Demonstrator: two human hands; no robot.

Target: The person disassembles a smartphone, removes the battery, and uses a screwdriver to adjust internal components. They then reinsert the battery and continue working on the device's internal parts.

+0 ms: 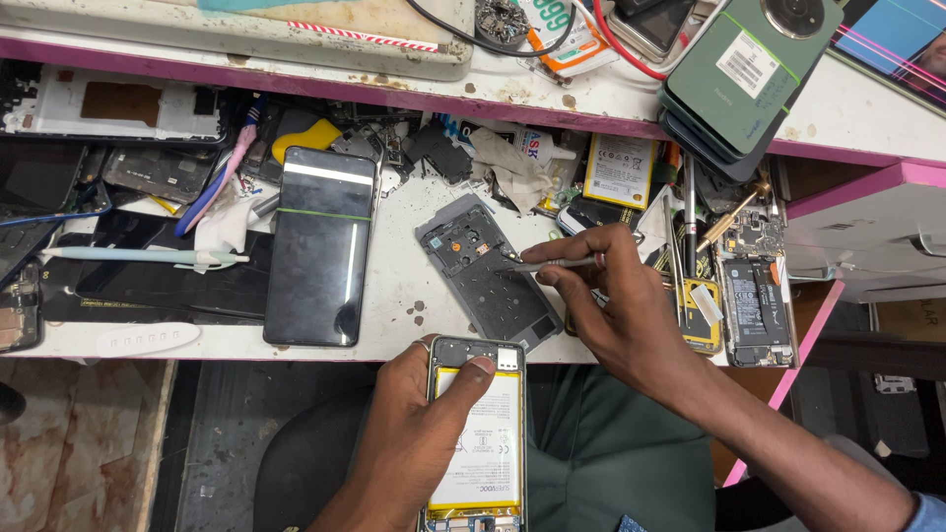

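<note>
From the head camera, the left hand (414, 443) wraps around an opened phone (478, 438), thumb pressed on its top edge, the yellow-framed battery (481, 438) facing up, held just below the edge of the surface (404, 276). The right hand (611, 305) pinches tweezers (557, 263), tips touching a grey inner cover plate (488, 271) lying flat on the surface. This looks like picking a small part or screw off the plate; the next move likely calls for a steady, fine lift. A black phone (320, 246) lies near.
</note>
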